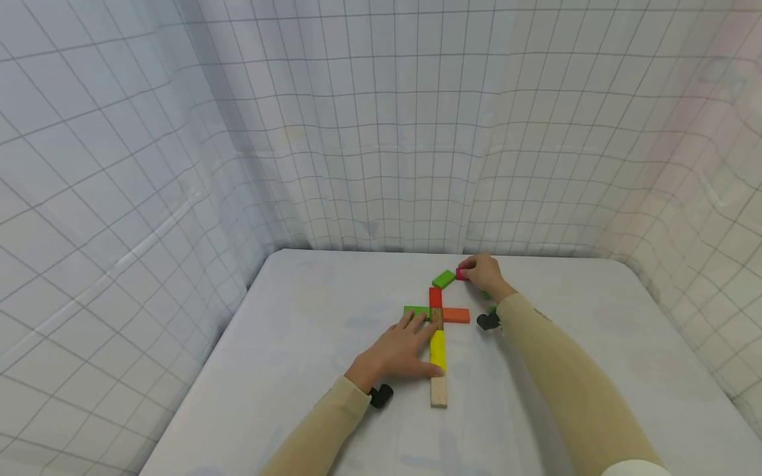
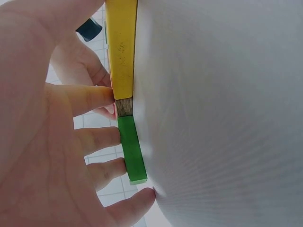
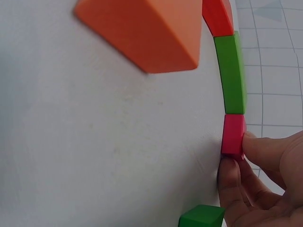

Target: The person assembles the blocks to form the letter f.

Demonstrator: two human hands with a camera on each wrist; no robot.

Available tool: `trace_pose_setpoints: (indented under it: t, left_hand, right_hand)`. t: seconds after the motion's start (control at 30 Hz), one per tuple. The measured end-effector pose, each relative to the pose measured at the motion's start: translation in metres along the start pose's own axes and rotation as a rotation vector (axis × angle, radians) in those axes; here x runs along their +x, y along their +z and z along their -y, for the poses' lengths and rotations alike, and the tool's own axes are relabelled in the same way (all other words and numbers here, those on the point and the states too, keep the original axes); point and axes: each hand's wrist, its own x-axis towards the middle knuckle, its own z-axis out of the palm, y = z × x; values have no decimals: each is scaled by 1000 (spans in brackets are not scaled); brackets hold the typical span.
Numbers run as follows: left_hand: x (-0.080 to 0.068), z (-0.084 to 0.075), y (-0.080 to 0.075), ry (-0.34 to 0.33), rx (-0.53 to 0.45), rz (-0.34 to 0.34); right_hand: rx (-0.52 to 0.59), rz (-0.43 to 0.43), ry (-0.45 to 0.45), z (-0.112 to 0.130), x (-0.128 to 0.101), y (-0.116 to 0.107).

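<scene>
A cross of flat blocks lies on the white table: a pale wood block (image 1: pixel 438 391), a yellow block (image 1: pixel 437 349), a brown block (image 1: pixel 437 318) and a red block (image 1: pixel 436 297) in line, with a green block (image 1: pixel 415 310) to the left and an orange block (image 1: pixel 456 315) to the right. My left hand (image 1: pixel 417 334) lies flat, its straight fingers (image 2: pixel 94 99) touching the yellow block (image 2: pixel 122 47), brown block (image 2: pixel 124 108) and green block (image 2: pixel 132 156). A tilted green block (image 1: pixel 443 278) continues past the red one. My right hand (image 1: pixel 470 272) pinches a pink block (image 3: pixel 233 135) at the end of that green block (image 3: pixel 232 73).
Another green block (image 3: pixel 201 218) lies under my right palm, mostly hidden in the head view. Grid-patterned white curtains (image 1: pixel 381 132) close off the table (image 1: pixel 297 317) at the back and both sides. Small black wrist cameras (image 1: pixel 381 395) sit at both wrists.
</scene>
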Motion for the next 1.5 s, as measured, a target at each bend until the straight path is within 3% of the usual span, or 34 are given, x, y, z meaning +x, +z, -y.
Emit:
trace_pose_setpoints:
  t: [0.53,0.83,1.27,1.5]
  left_hand:
    - [-1,-2,-2,-2,-2,2]
    - [0,-3,-1,-19,3,13]
    - [2,-1,1,-19,11,14]
    - [1,-3,1,-9,11,2]
  right_hand:
    - [3,1,-1,2,-3,0]
    - [37,24,0,7,-3,-12]
    - [64,7,-64,6,-28,-32]
    - [82,-21,-34,-4,-42,-37]
